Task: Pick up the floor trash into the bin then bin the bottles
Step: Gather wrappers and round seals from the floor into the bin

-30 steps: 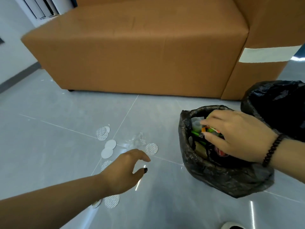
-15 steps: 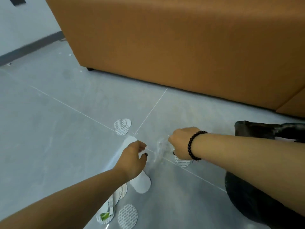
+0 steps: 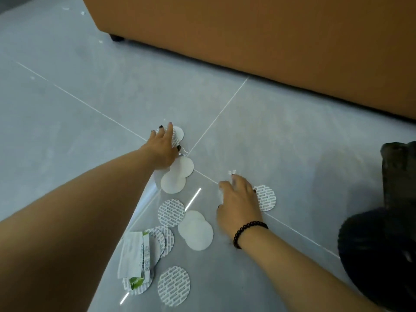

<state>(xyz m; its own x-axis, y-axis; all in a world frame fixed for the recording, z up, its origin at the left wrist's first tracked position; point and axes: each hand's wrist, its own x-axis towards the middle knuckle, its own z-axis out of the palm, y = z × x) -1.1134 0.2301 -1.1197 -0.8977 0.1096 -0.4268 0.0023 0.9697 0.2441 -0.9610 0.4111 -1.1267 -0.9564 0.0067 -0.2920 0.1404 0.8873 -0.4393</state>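
Round seal discs litter the grey floor: a far pair (image 3: 179, 134), plain white ones (image 3: 177, 176), a printed one (image 3: 171, 212), more white ones (image 3: 195, 231) and another printed one (image 3: 173, 285). A white and green paper wrapper (image 3: 132, 253) lies on several discs. My left hand (image 3: 163, 149) reaches far forward, its fingers stretched flat on the far pair. My right hand (image 3: 238, 199) is curled over a crumpled clear plastic scrap (image 3: 221, 194), beside a printed disc (image 3: 266, 198). The black bin bag (image 3: 378, 255) sits at the right edge.
An orange sofa (image 3: 270, 41) runs across the back, one dark foot (image 3: 117, 38) on the floor. A second black bag (image 3: 398, 174) stands behind the first at the right. Small white scraps (image 3: 82, 12) lie at the far left.
The view has dropped closer to the floor. My left hand has moved forward onto the far discs. My right hand has gone from the bin bag to the clear plastic scrap.
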